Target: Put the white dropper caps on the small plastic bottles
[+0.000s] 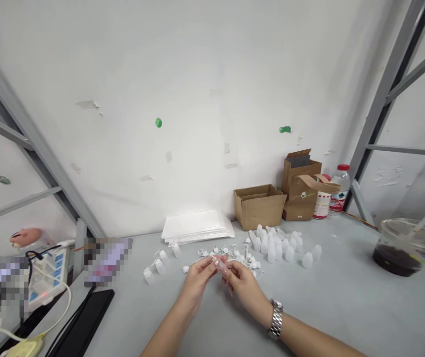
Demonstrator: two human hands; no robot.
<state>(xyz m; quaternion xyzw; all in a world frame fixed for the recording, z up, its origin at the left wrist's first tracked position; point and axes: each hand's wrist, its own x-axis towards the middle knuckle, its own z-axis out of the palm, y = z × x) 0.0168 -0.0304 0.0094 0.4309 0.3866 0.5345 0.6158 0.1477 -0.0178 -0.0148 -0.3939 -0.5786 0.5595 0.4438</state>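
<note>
Both hands meet over the grey table around one small translucent bottle (220, 266). My left hand (199, 277) pinches its upper left end, and my right hand (242, 283) grips its lower right side. Just behind the fingers lie several small white caps with loops (247, 258). Several translucent white bottles (272, 252) stand in a group to the right of the caps. To the left, several bottles with caps attached (159, 267) stand apart from the others. The fingers partly hide the held bottle.
A stack of white sheets (197, 226), an open cardboard box (260, 207) and a brown paper bag (300, 193) stand by the wall. A cup of dark drink (398, 255) is at right. A power strip (48, 277), cables and a black slab (89, 322) are at left.
</note>
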